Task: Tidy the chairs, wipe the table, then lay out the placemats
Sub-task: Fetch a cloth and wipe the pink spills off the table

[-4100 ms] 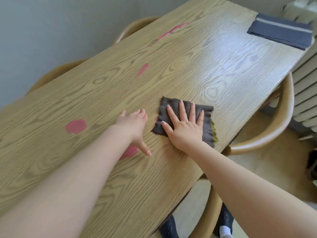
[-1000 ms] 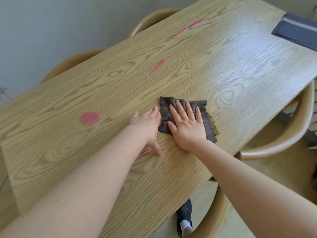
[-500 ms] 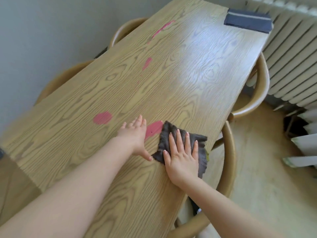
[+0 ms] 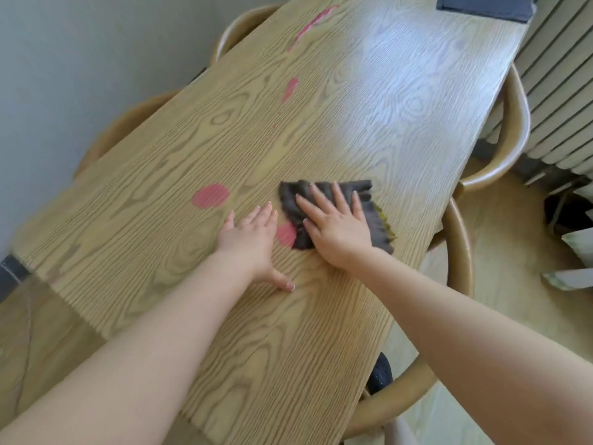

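A long wooden table (image 4: 369, 101) fills the view. My right hand (image 4: 337, 224) presses flat, fingers straight, on a dark grey cloth (image 4: 369, 207) with a yellow underside showing at its right edge. The cloth half covers a pink stain (image 4: 285, 234). My left hand (image 4: 253, 239) rests flat on the table just left of the cloth, thumb spread out. Another round pink stain (image 4: 210, 195) lies further left, and pink streaks (image 4: 290, 89) run toward the far end. Folded dark placemats (image 4: 481, 8) lie at the far right corner.
Curved wooden chair backs stand along the right edge (image 4: 513, 123) (image 4: 459, 284) and along the left against the wall (image 4: 237, 24) (image 4: 118, 130). A white radiator (image 4: 561, 75) stands at the right. A dark shoe (image 4: 380, 374) shows under the table's near edge.
My right hand has slid the cloth away from me and leftward over the nearer pink stain, covering part of it. My left hand stays flat beside it. The camera has shifted.
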